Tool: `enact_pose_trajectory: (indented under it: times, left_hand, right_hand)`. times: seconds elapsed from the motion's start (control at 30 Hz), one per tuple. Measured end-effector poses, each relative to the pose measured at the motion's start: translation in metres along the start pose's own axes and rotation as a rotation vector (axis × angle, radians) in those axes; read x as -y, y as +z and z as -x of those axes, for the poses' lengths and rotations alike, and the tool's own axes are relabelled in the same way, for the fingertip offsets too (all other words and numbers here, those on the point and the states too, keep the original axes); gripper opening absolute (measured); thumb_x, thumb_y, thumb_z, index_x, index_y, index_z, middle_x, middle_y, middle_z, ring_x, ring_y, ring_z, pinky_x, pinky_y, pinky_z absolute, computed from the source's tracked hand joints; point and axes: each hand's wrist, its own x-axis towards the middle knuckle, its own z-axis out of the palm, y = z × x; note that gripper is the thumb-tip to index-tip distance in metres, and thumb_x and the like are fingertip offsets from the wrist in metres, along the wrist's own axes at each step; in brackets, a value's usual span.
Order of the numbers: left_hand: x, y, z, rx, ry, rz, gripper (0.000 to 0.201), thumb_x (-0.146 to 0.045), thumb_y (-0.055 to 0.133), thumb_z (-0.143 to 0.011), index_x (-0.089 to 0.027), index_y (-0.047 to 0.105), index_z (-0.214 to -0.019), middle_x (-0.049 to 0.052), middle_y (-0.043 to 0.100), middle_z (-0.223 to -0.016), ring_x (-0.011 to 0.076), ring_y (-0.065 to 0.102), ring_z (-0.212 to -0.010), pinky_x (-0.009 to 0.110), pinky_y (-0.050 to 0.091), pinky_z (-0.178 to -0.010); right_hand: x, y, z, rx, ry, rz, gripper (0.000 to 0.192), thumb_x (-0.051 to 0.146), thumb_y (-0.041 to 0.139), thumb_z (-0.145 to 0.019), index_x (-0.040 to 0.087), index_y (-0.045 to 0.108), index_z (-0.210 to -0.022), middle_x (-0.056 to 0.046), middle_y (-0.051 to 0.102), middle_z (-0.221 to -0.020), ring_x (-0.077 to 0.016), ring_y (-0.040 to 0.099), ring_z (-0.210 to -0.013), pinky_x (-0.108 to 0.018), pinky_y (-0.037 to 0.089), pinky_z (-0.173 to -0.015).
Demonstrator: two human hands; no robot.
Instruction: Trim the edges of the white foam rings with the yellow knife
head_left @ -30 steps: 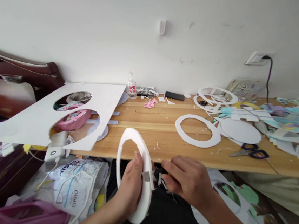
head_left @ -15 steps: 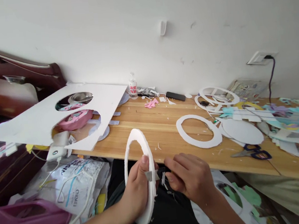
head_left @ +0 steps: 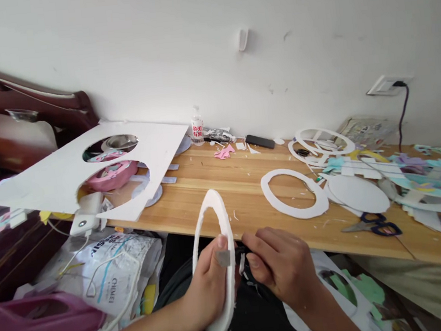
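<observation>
Ring [head_left: 224,219] white, thick, rough-edged

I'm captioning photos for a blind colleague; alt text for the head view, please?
The left hand holds a white ring upright, a flat grey piece near the thumb, while the right hand grips a dark item, mostly hidden. Beyond, a wooden table bears another ring, scissors and a bottle.

The wooden table [head_left: 206,174] is strewn with pink scraps [head_left: 224,153], scissors [head_left: 368,223], a white ring [head_left: 306,212], phone [head_left: 260,141] and bottle [head_left: 197,128].
</observation>
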Motion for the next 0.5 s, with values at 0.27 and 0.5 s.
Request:
enact_pose_trajectory:
  times: [0.27, 0.5]
  left_hand:
    - [0.004, -0.007, 0.003, 0.223, 0.113, -0.119, 0.048, -0.058, 0.044, -0.095, -0.019, 0.045, -0.069, -0.006, 0.038, -0.051, 0.0066, 0.031, -0.044, 0.02, 0.024, -0.041]
    - [-0.004, -0.01, 0.002, 0.227, 0.079, -0.144, 0.035, -0.052, 0.052, -0.095, -0.019, 0.054, -0.104, -0.006, 0.049, -0.056, 0.0069, 0.04, -0.044, 0.018, 0.029, -0.042]
  right_hand:
    - [-0.012, -0.009, 0.001, -0.009, 0.017, 0.046, 0.031, 0.028, 0.038, -0.102, 0.017, 0.063, -0.088, -0.003, 0.061, -0.069, -0.0148, 0.054, -0.062, -0.028, 0.033, -0.06]
    - [-0.012, -0.014, 0.003, 0.027, 0.037, -0.008, 0.029, 0.029, 0.039, -0.102, 0.018, 0.063, -0.091, -0.002, 0.061, -0.07, -0.0143, 0.054, -0.062, -0.027, 0.033, -0.061]
